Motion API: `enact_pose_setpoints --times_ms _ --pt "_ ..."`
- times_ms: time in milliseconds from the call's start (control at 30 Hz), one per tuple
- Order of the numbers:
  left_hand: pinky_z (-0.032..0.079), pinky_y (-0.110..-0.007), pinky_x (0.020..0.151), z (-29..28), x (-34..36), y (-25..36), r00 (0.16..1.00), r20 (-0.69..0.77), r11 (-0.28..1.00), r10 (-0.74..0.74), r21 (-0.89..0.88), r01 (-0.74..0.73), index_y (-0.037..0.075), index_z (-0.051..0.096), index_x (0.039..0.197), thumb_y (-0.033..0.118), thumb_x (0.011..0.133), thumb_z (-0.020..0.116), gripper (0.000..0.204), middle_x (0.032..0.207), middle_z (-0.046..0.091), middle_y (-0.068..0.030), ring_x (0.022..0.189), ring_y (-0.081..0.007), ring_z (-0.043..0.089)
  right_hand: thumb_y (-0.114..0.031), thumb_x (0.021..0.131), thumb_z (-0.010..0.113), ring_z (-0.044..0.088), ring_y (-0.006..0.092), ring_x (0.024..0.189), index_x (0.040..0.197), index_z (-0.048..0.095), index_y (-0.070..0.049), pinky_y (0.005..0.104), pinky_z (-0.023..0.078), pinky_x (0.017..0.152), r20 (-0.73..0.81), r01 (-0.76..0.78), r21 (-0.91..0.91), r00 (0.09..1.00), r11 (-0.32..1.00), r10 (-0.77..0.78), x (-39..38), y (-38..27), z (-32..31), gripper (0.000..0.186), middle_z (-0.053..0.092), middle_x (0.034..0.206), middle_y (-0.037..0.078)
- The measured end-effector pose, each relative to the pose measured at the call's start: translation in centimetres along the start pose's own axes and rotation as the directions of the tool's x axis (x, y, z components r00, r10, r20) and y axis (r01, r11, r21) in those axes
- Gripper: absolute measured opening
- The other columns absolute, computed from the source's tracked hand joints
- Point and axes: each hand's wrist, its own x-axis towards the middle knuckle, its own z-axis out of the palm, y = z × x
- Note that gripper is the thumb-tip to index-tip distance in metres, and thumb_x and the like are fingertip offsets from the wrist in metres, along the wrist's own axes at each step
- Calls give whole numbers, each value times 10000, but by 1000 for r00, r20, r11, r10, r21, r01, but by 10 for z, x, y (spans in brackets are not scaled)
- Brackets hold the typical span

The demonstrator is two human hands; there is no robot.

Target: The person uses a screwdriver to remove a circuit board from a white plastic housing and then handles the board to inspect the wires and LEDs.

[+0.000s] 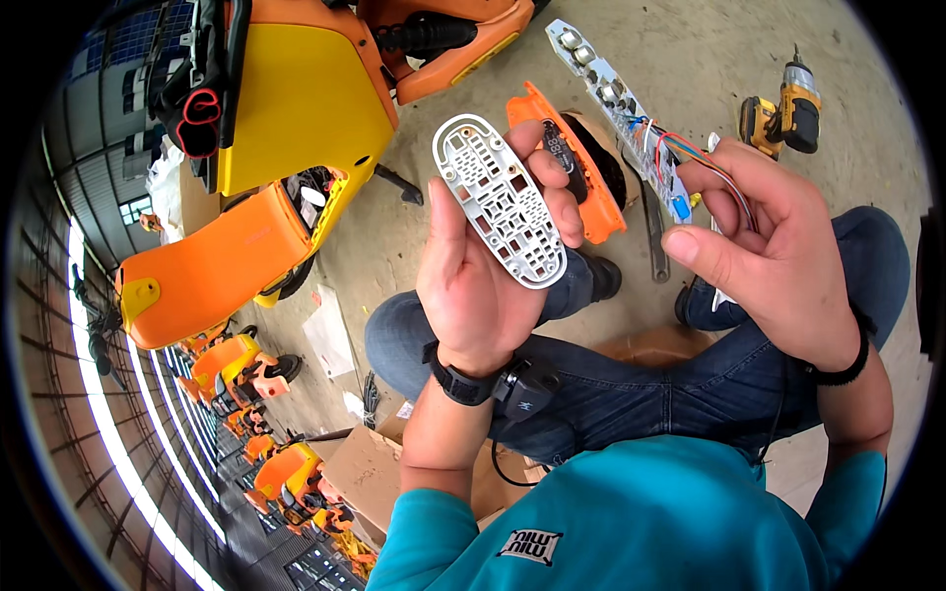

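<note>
My left hand [471,305] is closed round a white oval plastic frame [498,202], gripping it by its edges. Many small square and slotted openings cover the frame's face, which is tilted up toward me. To the right, my right hand [783,251] pinches the near end of a long narrow circuit board [616,103]. Round metal parts show at the board's far end, and a blue connector [680,208] at its near end. Thin coloured wires [711,164] run from the board into my right fingers. The two held pieces are apart.
An orange panel [599,212] with a black display lies beyond my left hand. A wrench [656,236] and a yellow cordless drill [791,110] rest on the concrete floor. At left stands a yellow scooter [286,108] with an orange seat [222,264]. Cardboard [367,475] lies near my left elbow.
</note>
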Motion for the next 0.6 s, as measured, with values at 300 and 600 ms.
enact_pose_setpoints --times_ms 300,600 --pt "425 -360 791 2 -1 1 1000 7 998 -5 61 5 -19 331 1382 437 1005 246 598 1141 529 -134 900 -230 528 -97 778 735 314 36 679 1041 556 86 175 301 588 14 -24 -39 1000 999 25 1 -2 1 368 374 799 -26" --pt "425 -390 811 0 -1 1 1000 24 997 6 73 -8 -7 352 1373 434 1006 234 586 1146 533 -133 920 -250 529 -97 766 745 334 34 693 1041 557 84 174 314 600 93 -69 35 993 997 65 1 -2 -3 379 405 840 -25"
